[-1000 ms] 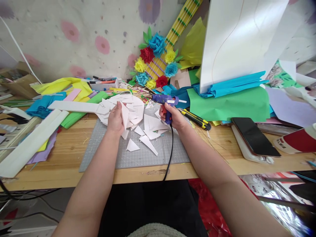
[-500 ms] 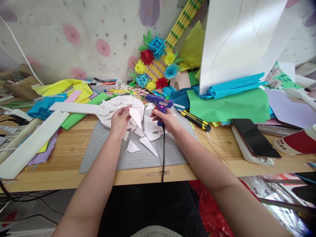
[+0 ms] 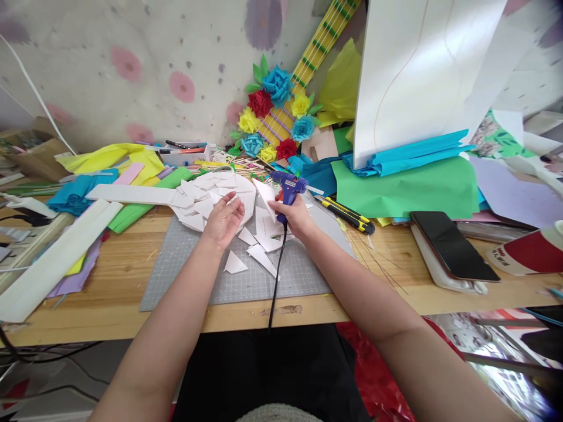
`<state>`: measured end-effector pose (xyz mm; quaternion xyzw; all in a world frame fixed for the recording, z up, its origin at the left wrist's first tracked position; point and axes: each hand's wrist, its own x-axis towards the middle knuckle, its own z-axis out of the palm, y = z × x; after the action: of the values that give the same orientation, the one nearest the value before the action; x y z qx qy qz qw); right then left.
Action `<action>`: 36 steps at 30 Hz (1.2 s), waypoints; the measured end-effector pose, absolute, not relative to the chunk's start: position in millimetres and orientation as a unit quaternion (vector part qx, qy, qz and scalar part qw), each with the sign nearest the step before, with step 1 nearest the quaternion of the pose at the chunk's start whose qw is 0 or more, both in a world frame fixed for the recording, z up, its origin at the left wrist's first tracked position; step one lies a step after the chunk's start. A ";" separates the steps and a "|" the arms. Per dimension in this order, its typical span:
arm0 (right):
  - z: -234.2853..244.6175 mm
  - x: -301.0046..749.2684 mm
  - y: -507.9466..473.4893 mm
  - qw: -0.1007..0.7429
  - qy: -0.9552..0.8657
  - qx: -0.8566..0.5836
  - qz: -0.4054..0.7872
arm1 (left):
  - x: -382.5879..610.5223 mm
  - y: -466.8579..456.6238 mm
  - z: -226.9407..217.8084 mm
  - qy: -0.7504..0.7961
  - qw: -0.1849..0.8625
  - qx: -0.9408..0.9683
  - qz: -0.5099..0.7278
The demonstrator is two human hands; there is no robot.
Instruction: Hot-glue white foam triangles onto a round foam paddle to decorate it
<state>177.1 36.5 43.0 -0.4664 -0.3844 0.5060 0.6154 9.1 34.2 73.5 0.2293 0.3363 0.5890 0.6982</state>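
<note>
My right hand (image 3: 296, 214) grips a purple hot glue gun (image 3: 288, 189), with a white glue stick (image 3: 315, 190) poking out of its back. A pointed white foam board piece (image 3: 265, 195) is held against the gun, by my right thumb and fingers. Over the guitar-shaped white foam board form (image 3: 244, 190), my left hand (image 3: 225, 221) has loosely curled, parted fingers with nothing visible in them. That form is layered with overlapping white pieces, and its long neck (image 3: 132, 194) points left. Several loose offcuts, among them a triangular piece (image 3: 236, 262), lie on the grey cutting mat (image 3: 176, 275).
A yellow paper guitar with flowers (image 3: 275, 126) leans on the wall. Right of the mat lie a yellow-black utility knife (image 3: 345, 214), green sheet (image 3: 404, 187), phone (image 3: 453, 245) and paper cup (image 3: 525, 252). The gun's black cord (image 3: 276, 287) crosses the table's front edge.
The pointed white piece has passed from my left hand to my right, beside the glue gun. My left fingers have loosened, and the cord has swung left.
</note>
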 end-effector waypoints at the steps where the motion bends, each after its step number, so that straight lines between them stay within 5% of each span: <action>1: 42.3 177.4 36.9 0.614 -0.386 -0.466 0.507 | 8.7 34.6 73.2 0.342 0.698 0.230 0.586; 23: 53.6 195.1 32.7 0.565 -0.432 -0.439 0.549 | 5.8 36.9 59.3 0.335 0.677 0.367 0.543; 29: 57.3 242.0 36.1 0.394 -0.579 -0.385 0.602 | -4.5 40.0 65.7 0.377 0.671 0.366 0.524; 36: 53.8 240.1 36.6 0.337 -0.627 -0.382 0.590 | -2.1 40.6 64.2 0.383 0.675 0.359 0.519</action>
<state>240.1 36.6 53.8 -0.3824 -0.6266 0.5895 0.3370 -2.1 40.6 64.2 0.3591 0.3828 0.5190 0.6746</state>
